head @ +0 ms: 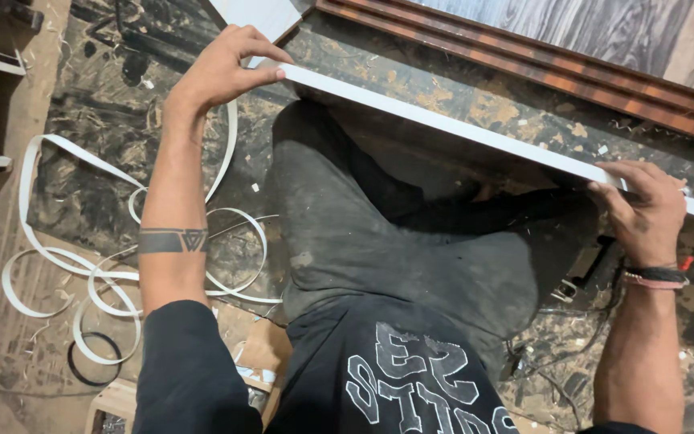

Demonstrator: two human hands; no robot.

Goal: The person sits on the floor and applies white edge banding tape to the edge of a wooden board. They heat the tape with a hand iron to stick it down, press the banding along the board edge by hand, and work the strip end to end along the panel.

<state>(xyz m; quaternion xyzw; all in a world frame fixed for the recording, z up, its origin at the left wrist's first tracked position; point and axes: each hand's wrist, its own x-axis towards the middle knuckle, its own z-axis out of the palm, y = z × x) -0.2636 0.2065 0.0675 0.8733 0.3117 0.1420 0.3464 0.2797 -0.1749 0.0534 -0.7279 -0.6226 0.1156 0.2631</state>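
The left hand [222, 68] reaches far and to the left, its arm stretched out nearly straight, wrist bent, fingers curled forward and thumb pressed in a closed grip. A dark band tattoo rings the left forearm, and a black sleeve covers the upper arm. The right hand [644, 205] sits to the right and nearer, palm down, fingers clamped together in a closed grip, wristbands around the wrist, forearm bare.

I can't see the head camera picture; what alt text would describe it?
Seen from above, a person's left hand and right hand grip the white edge of a long board held on edge over their knee. Loose white edge strip curls on the dusty floor to the left.
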